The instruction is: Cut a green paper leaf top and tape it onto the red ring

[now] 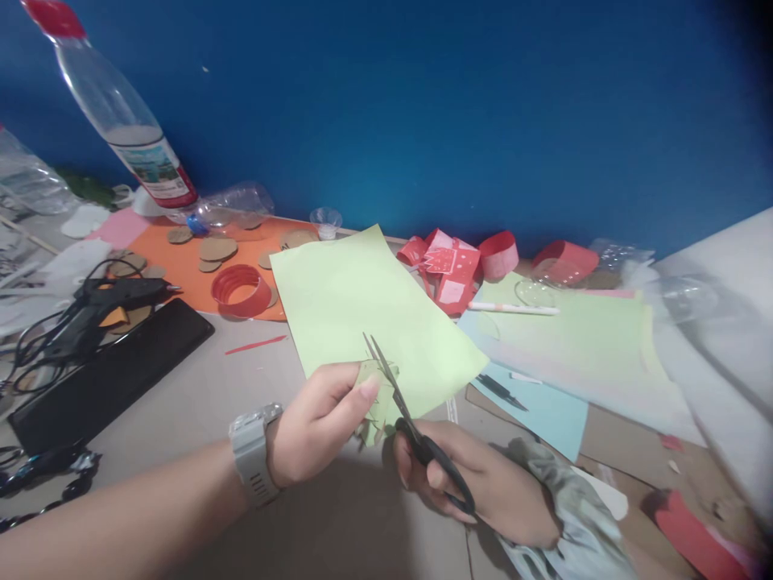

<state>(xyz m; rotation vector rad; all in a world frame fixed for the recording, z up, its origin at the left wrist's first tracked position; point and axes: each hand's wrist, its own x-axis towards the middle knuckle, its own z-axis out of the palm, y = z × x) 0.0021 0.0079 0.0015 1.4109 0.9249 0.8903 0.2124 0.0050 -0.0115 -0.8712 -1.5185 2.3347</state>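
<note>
My left hand point(329, 415), with a grey watch point(254, 451) on its wrist, pinches a small piece of green paper point(378, 415) that has dark pen lines on it. Black-handled scissors point(416, 435) are in my right hand point(477, 475), its fingers through and around the loops. Their blades point up and away, slightly apart, at the right edge of the small piece. Behind both hands a large light-green sheet point(362, 298) lies flat on the table. Part of the small piece is hidden by my left thumb and fingers.
At left are a black glue gun point(97, 310), a black flat case point(114, 374) and a plastic bottle point(145, 137). A red ring point(240, 292) sits on orange paper point(181, 270). Red paper pieces point(456, 270), a white pen point(513, 308) and a craft knife point(502, 391) lie right.
</note>
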